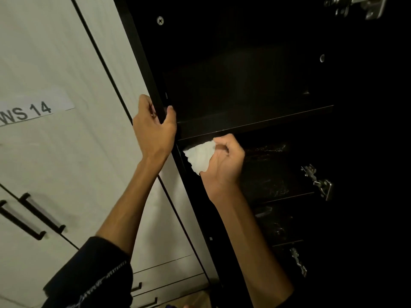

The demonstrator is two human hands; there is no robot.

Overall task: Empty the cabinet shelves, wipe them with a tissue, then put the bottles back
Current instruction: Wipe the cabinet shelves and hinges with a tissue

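Note:
The open cabinet is dark inside, with a dark shelf (pixel 255 120) crossing its middle and lower shelves below. My left hand (pixel 153 127) grips the cabinet's black left side panel (pixel 142 54) at shelf height. My right hand (pixel 222 161) holds a crumpled white tissue (pixel 200 155) just under the front edge of that shelf, near the cabinet's left inner wall. No bottles show on the visible shelves; the interior is too dark to tell more.
A white cabinet door (pixel 55 63) with a paper label reading "WS 14" (pixel 29 112) stands to the left, with black bar handles (pixel 40 215) lower down. Metal hinges (pixel 318 183) sit on the cabinet's right side, another hinge (pixel 360 5) at the top right.

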